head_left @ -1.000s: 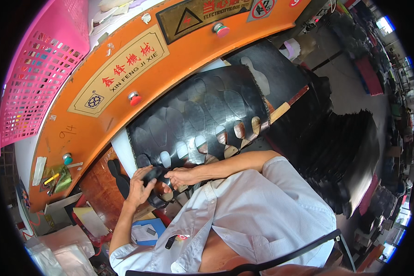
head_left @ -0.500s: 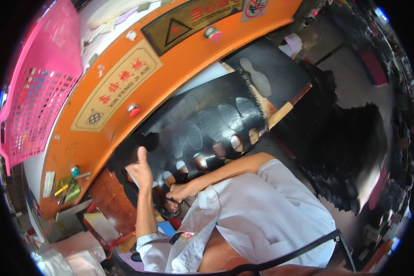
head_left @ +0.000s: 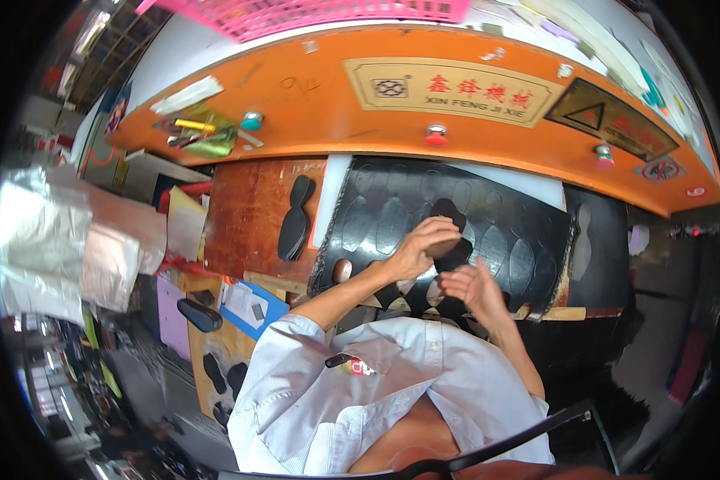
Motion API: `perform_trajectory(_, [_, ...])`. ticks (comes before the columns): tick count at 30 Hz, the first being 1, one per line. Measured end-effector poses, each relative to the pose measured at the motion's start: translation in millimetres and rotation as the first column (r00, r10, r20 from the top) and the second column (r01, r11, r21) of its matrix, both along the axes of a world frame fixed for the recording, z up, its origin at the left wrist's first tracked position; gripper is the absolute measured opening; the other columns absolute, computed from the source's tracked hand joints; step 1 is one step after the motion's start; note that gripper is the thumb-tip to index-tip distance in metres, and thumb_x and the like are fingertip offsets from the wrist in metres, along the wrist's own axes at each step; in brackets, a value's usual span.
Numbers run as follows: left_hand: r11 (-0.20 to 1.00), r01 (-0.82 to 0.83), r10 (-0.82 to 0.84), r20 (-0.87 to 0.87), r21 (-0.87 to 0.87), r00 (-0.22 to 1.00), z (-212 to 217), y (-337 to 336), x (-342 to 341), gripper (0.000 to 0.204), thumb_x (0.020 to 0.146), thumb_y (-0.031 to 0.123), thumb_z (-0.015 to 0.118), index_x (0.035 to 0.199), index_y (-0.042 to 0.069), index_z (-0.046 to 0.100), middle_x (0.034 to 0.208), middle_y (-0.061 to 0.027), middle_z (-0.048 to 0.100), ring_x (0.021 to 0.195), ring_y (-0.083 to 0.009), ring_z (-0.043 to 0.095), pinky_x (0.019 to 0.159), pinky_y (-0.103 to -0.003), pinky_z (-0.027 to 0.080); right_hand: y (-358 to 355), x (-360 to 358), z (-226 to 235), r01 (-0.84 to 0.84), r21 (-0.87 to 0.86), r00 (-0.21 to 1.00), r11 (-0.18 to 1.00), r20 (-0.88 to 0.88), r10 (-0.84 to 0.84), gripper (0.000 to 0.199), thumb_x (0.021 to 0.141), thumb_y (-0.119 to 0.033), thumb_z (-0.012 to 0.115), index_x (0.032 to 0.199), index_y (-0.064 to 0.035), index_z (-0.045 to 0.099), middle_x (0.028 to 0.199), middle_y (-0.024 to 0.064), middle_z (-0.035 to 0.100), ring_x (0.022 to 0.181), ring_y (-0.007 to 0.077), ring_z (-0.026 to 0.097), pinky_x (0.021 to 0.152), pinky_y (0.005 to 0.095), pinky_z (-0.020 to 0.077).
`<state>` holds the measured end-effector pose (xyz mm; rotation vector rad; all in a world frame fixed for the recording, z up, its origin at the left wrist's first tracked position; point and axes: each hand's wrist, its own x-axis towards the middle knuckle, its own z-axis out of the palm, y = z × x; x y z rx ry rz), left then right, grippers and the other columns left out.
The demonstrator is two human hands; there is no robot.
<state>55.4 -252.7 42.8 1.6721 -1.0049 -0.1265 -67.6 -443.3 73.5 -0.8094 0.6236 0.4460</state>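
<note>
Our left grip (head_left: 420, 250): we cannot tell whether it pinches the black sole (head_left: 458, 254) | right grip (head_left: 474, 288): spread | sole: left grip's 2 o'clock, over the black sheet (head_left: 376, 212)

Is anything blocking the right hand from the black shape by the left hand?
Nothing visible blocks the right hand from the near end of the black sole piece; the left hand partly covers its middle.

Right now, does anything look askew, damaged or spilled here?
The black sheet looks askew: its upper edge slants across the white board, baring a wedge that widens rightward. Its side edges also look ragged rather than cleanly trimmed. Nothing looks spilled.
</note>
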Motion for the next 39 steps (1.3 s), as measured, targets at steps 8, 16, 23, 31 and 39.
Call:
perform_trajectory(8, [0.966,-0.107,0.107,0.014,0.234,0.994,19.8,15.8,-25.4,0.082,0.072,-0.012,0.066,0.150,-0.003,0.043,0.151,-0.0257,0.047,0.142,-0.0453,0.043,0.121,-0.051,0.036,-9.8,29.5,-10.9,-0.107,-0.125,0.986,0.986,0.118,0.122,0.042,0.103,-0.029,0.071,0.129,0.0036,0.068,0.116,0.0084,0.074,0.104,0.0159,0.071,0.091,0.0327,0.0592])
perform_trajectory(16, [0.946,-0.318,0.119,-0.977,0.059,0.174,19.4,17.7,-41.9,0.050,0.106,0.040,0.064,0.134,-0.001,0.063,0.123,-0.0096,0.069,0.118,-0.0175,0.063,0.103,-0.030,0.050,52.8,28.3,-0.7,-0.043,-0.605,0.882,0.795,0.350,0.314,0.048,0.106,-0.023,0.060,0.141,0.0088,0.057,0.120,0.0202,0.071,0.109,0.0267,0.066,0.098,0.0392,0.0503])
perform_trajectory(23, [0.905,-0.421,0.256,-0.866,0.058,0.430,15.7,48.7,-28.7,0.046,0.106,0.022,0.068,0.143,-0.003,0.055,0.116,-0.0094,0.076,0.099,-0.0139,0.071,0.091,-0.030,0.056,2.1,37.9,-7.7,0.192,-0.887,0.814,0.419,0.382,0.436,0.032,0.106,-0.021,0.060,0.125,0.0031,0.069,0.105,0.0154,0.068,0.095,0.0274,0.066,0.089,0.0375,0.0522])
perform_trajectory(31, [0.563,-0.669,0.812,-0.477,0.485,0.337,44.5,273.7,59.2,0.060,0.096,0.026,0.079,0.146,0.000,0.059,0.128,-0.0142,0.072,0.118,-0.0205,0.067,0.103,-0.037,0.052,-125.2,-10.0,-27.9,0.391,-0.918,0.912,-0.065,0.376,0.167,0.024,0.101,-0.012,0.066,0.119,0.0046,0.067,0.112,0.0155,0.065,0.097,0.0258,0.064,0.085,0.0364,0.0533])
perform_trajectory(39, [0.668,-0.533,0.742,-0.525,0.520,0.417,-14.7,375.7,74.5,0.044,0.094,0.021,0.080,0.130,-0.002,0.071,0.108,-0.0080,0.077,0.093,-0.0153,0.072,0.083,-0.033,0.057,-167.1,-78.6,-53.6,0.321,-0.945,0.923,0.056,0.299,-0.244,0.052,0.098,-0.039,0.077,0.116,0.0075,0.063,0.098,0.0121,0.064,0.088,0.0203,0.060,0.079,0.0379,0.0497])
